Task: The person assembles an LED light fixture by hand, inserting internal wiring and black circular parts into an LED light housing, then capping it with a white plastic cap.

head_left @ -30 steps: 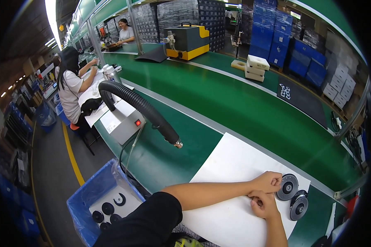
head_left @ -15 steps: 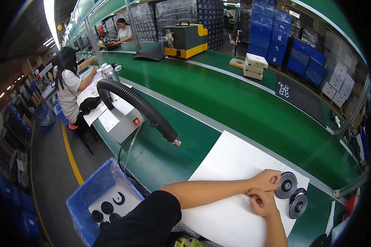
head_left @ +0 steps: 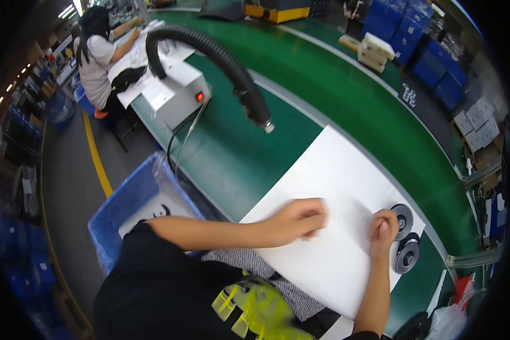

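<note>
1. Two dark round discs at the right edge of the white sheet, one above the other; lower one partly off the sheet, over the green table. Surface detail of the discs too small to make out.
2. Right hand curled loosely on the sheet, just beside the upper disc, fingers bent inward; touching it or not: cannot tell. Nothing visibly gripped.
3. Left hand resting on the middle of the sheet, well apart from the discs, motion-blurred; fingers curled, anything beneath them hidden.
4. Both forearms entering from the lower edge; black sleeve and a yellow-green patterned cloth at the bottom, cut off by the frame.
5. Black corrugated hose arching from behind a white box unit with a red light, nozzle hanging above the table just beyond the sheet's upper corner.
6. Blue plastic bin left of the table at floor level, contents mostly hidden by the arm; one dark curved part barely visible inside.
7. Green conveyor-like strip along the table's far side, bent by the lens.
8. Another person seated farther along the table, upper left, arms on white sheets.
9. Blue crates and white cartons stacked beyond the table; grey floor with a yellow line at left; edges of the room dark and blurred.
</note>
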`<state>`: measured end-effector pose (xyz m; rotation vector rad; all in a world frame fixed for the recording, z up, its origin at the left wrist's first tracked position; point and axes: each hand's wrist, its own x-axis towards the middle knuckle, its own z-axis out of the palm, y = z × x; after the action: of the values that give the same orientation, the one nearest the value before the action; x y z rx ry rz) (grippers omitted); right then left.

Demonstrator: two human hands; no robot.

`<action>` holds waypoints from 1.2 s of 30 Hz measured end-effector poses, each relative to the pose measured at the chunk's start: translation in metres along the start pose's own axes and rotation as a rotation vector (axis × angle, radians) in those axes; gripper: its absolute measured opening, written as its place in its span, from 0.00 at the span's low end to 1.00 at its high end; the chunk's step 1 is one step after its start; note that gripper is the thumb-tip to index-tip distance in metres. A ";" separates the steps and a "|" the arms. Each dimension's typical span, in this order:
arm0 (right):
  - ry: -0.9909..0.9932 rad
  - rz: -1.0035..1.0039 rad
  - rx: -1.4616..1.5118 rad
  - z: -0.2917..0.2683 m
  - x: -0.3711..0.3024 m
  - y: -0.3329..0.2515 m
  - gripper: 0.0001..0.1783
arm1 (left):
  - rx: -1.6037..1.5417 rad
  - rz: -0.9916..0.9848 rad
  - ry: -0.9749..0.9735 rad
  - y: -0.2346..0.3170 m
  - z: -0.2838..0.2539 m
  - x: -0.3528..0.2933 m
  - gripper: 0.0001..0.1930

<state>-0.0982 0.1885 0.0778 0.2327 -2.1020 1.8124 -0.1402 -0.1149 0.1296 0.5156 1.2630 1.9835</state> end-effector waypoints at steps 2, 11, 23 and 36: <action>-0.004 -0.012 -0.040 0.002 0.004 0.004 0.26 | 0.612 0.522 0.280 0.001 -0.047 -0.087 0.04; -0.053 -0.081 -0.140 -0.007 0.009 0.016 0.19 | 1.212 -0.781 1.224 -0.216 -0.263 -0.374 0.42; 0.077 0.021 -0.311 -0.001 0.012 0.013 0.18 | 0.690 -1.017 1.539 -0.294 -0.280 -0.426 0.52; 0.090 -0.040 -0.357 0.001 0.006 0.008 0.17 | 0.950 0.398 1.051 -0.096 -0.191 -0.313 0.44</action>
<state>-0.1070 0.1896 0.0725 0.0968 -2.2892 1.3666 -0.0244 -0.4406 -0.0269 0.0864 2.9972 1.8700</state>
